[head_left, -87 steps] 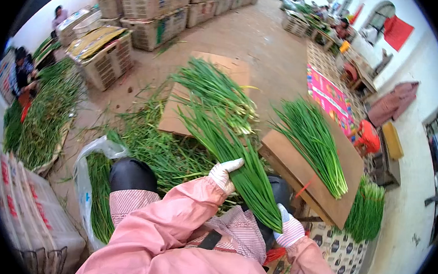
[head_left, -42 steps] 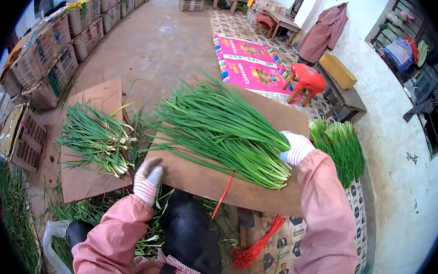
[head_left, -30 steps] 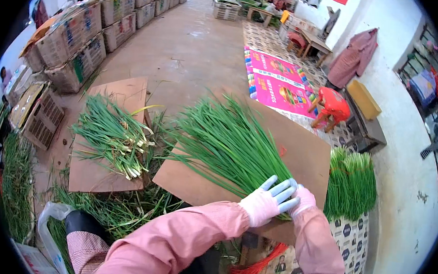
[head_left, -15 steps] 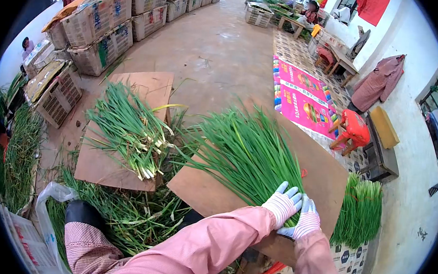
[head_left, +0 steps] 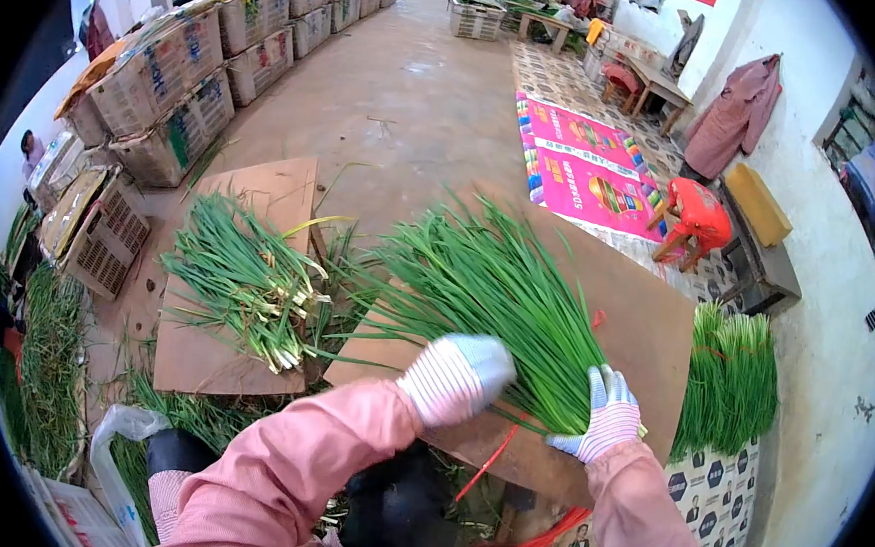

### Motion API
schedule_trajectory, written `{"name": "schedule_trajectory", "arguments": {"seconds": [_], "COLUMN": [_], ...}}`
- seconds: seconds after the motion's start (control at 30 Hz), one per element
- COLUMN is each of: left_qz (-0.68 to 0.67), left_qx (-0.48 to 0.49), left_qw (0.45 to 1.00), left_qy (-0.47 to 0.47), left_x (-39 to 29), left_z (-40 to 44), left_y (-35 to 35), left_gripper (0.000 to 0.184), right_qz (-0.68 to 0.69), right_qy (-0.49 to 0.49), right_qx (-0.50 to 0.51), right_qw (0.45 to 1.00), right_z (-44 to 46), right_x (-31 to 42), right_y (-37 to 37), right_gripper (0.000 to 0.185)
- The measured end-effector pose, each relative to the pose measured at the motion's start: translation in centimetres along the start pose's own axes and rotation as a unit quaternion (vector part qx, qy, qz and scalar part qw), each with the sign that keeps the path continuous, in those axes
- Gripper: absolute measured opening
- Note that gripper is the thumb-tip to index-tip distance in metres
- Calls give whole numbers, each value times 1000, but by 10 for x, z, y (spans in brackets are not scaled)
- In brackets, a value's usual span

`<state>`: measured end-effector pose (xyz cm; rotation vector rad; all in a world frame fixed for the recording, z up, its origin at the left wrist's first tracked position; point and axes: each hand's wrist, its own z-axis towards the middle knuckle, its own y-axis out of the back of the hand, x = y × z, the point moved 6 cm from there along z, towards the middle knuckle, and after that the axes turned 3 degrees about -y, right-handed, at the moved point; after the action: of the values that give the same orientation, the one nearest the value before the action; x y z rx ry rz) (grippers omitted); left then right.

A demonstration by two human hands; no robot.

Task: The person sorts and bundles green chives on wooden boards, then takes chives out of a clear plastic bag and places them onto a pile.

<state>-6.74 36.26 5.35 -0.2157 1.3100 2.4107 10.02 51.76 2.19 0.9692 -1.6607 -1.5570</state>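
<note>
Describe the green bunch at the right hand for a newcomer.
Below the bright pink printed sheet is a brown flat board. Across it lies a thick bunch of long green leaves. Only this bunch has the striped-gloved right hand at its stem end.

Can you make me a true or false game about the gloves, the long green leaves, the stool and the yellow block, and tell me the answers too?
1. The right hand touches the big green bunch. True.
2. The left hand is bare. False: it wears a pale striped glove.
3. The stool has a red top. True.
4. The yellow block lies on the floor. False: it is on the dark bench.
5. A coat hangs by the wall. True.
6. The big green bunch is inside a basket. False: it lies on a brown board.
</note>
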Motion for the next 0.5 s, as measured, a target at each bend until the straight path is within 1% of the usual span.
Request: {"name": "schedule_trajectory", "arguments": {"seconds": [0.03, 0.07, 0.1, 0.13, 0.17, 0.2, 0.27, 0.3, 0.33, 0.4, 0.43, 0.47, 0.5], "left_qz": [8, 13, -11, -49, -82, -80, -77, -88, -87, -123, -87, -87, -28], "left_qx": [-53, -165, -229, -234, -213, -236, -170, -153, -149, -106, -84, -85, -23], "left_qw": [996, 977, 953, 916, 880, 864, 857, 878, 879, 874, 895, 895, 912], "left_qy": [77, 132, 200, 322, 417, 437, 480, 444, 444, 458, 429, 429, 410], "left_x": [19, 40, 63, 90, 116, 125, 136, 130, 128, 126, 132, 135, 134], "left_z": [2, -3, -6, -11, -20, -23, -32, -30, -29, -25, -22, -19, -12], "left_y": [13, 23, 25, 20, 12, 17, 16, 20, 23, 23, 18, 20, 20], "left_gripper": [19, 17, 19, 20, 20, 24, 34, 44, 44, 46, 42, 42, 41], "right_qz": [-5, -3, 1, 6, 8, 8, 11, 11, 11, 18, 21, 19, 20], "right_qy": [-3, -6, -3, 1, -2, 1, 1, 1, 3, 5, 9, 9, 8], "right_qx": [-6, -4, -9, -15, -14, -19, -26, -28, -29, -33, -40, -41, -43], "right_qw": [1000, 1000, 1000, 1000, 1000, 1000, 1000, 1000, 1000, 999, 999, 999, 999], "right_z": [-1, 0, 0, 1, 1, 1, 2, 2, 1, 2, 2, 2, 1], "right_x": [0, -1, -2, -2, -3, -3, -4, -3, -2, -2, -2, -3, -3], "right_y": [1, 0, 0, 0, 0, 0, 3, 4, 4, 4, 6, 6, 5], "right_gripper": [119, 119, 118, 117, 117, 116, 114, 113, 112, 112, 111, 111, 110]}}
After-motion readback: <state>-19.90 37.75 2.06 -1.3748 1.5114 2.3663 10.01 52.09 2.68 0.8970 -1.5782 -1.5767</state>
